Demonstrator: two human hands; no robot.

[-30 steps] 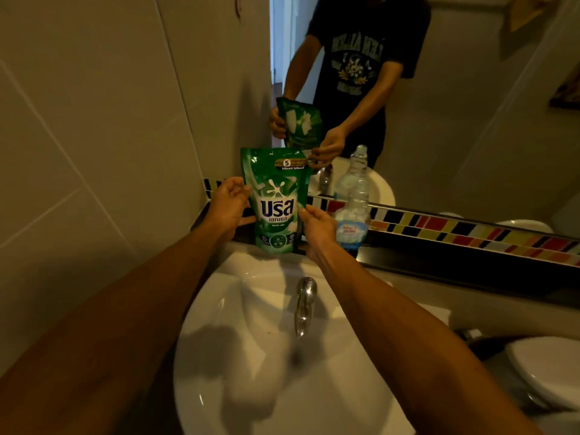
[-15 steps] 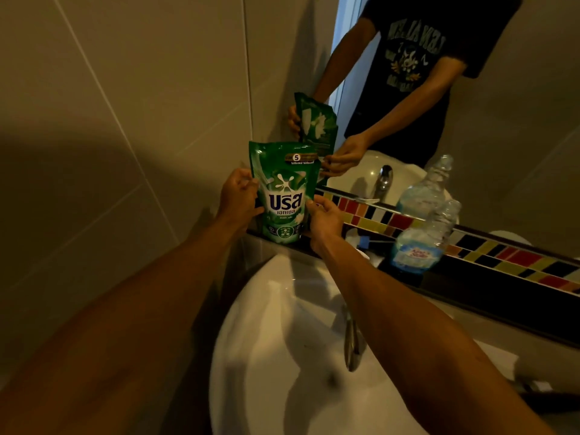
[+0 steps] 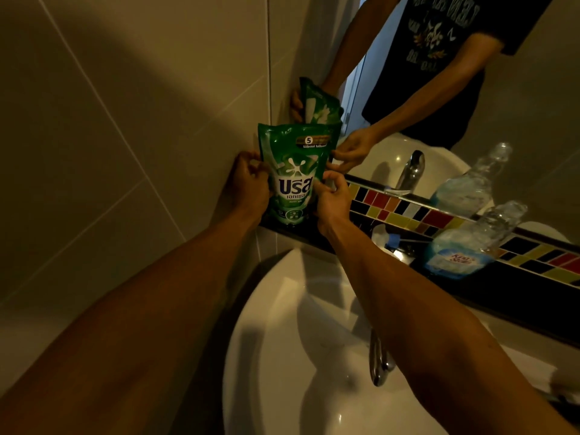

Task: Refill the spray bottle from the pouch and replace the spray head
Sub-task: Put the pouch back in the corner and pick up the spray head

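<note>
A green refill pouch [image 3: 293, 174] stands upright on the dark ledge [image 3: 489, 293] in the corner against the tiled wall. My left hand [image 3: 248, 186] grips its left edge and my right hand [image 3: 332, 196] grips its right edge. A clear spray bottle [image 3: 470, 246] with blue liquid and a blue label stands on the ledge to the right, its neck bare. The white and blue spray head [image 3: 387, 238] lies on the ledge between the pouch and the bottle.
A white sink [image 3: 282, 356] with a chrome tap [image 3: 378, 362] sits below the ledge. A mirror [image 3: 518, 105] behind a strip of coloured tiles [image 3: 408, 211] reflects a person, the pouch and the bottle. Tiled wall fills the left.
The view has swung left and closer to the corner. Both hands stay on the pouch's sides, with the pouch still standing on the ledge.
</note>
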